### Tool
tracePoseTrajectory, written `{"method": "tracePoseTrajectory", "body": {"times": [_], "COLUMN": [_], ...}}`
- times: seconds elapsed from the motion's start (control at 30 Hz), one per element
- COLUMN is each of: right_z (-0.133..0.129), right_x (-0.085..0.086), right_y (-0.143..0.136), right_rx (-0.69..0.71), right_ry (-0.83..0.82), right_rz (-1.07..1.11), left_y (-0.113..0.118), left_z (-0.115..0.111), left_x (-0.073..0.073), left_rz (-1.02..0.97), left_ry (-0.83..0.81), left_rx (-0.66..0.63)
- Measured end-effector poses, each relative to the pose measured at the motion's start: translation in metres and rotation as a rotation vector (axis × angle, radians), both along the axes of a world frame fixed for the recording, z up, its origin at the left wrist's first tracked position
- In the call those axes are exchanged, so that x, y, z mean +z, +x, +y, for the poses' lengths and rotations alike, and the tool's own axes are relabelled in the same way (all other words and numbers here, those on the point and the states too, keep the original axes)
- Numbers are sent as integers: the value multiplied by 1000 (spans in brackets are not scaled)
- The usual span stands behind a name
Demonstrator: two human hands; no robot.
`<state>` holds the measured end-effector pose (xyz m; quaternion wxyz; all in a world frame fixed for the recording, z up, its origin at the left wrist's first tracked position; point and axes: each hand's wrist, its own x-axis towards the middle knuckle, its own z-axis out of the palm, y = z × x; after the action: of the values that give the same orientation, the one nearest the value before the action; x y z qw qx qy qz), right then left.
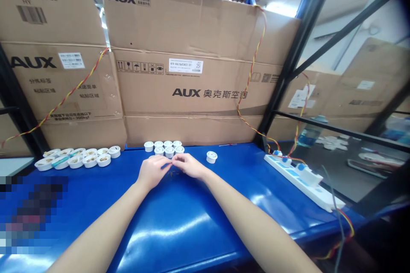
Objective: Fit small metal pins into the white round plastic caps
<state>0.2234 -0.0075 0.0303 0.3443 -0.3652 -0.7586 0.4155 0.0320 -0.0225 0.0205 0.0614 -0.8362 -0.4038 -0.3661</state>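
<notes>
My left hand [153, 171] and my right hand [189, 166] meet above the blue table [179, 217], fingertips pinched together. Whatever lies between them is too small to make out. Just below the fingers, a few thin yellowish bits [173, 174] lie on the table. Right behind my hands stands a group of small white round cups [168, 151], set in rows and partly covered by my fingers. One more white cup [211, 157] stands apart, to the right of my right hand.
Farther left are two rows of white cups [76, 161] with brownish contents, a teal tool [60, 160] lying across them. A white power strip [304, 183] runs along the right edge beside a black rack post [278, 76]. Cardboard [192, 85] walls the back; twisted wires [256, 51] hang before it.
</notes>
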Motion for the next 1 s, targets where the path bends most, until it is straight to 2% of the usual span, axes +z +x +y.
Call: {"method": "tracePoseTrajectory", "body": {"times": [0.13, 0.37, 0.6, 0.8, 0.9, 1.0], "right_z": [-3, -4, -4, -1, 1, 1], "right_x": [2, 3, 2, -4, -5, -4], "right_y": [-2, -3, -6, -6, -5, -3], "right_rx": [-44, -76, -62, -40, -81, -162], "right_ry": [-39, -80, -143, -210, -191, -81], "right_rz": [51, 97, 192, 241, 221, 144], "left_y": [1, 2, 6, 5, 4, 3], "left_z": [-1, -4, -9, -7, -7, -6], "left_x": [0, 1, 5, 2, 3, 6], "left_rz": [-24, -75, -110, -118, -86, -18], "left_ry": [-11, 7, 37, 28, -10, -39], "left_rx": [36, 26, 49, 53, 52, 98]}}
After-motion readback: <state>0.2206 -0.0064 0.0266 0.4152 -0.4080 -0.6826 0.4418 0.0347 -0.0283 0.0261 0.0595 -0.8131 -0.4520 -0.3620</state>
